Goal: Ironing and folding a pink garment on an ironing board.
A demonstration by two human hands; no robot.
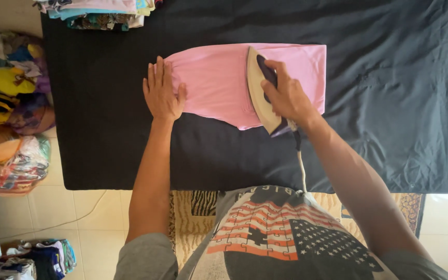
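The person's right hand (289,98) is gripping the iron (263,93) on the pink garment (219,85), which is lying lengthwise left-to-right on the dark cloth (390,103), while the left hand (163,93) is pressing flat and open on its left end, iron nose pointing away.

A folded pink cotton garment (219,83) lies on the dark cloth-covered ironing table (390,103), near its centre. The left hand (163,95) rests flat on the garment's nine o'clock end. The cream-soled electric iron (260,93), gripped by the right hand (288,96), sits on the garment toward three o'clock. A stack of folded patterned clothes (97,13) lies at eleven o'clock on the table. Bundles of mixed fabric (9,109) sit off the table at nine o'clock.
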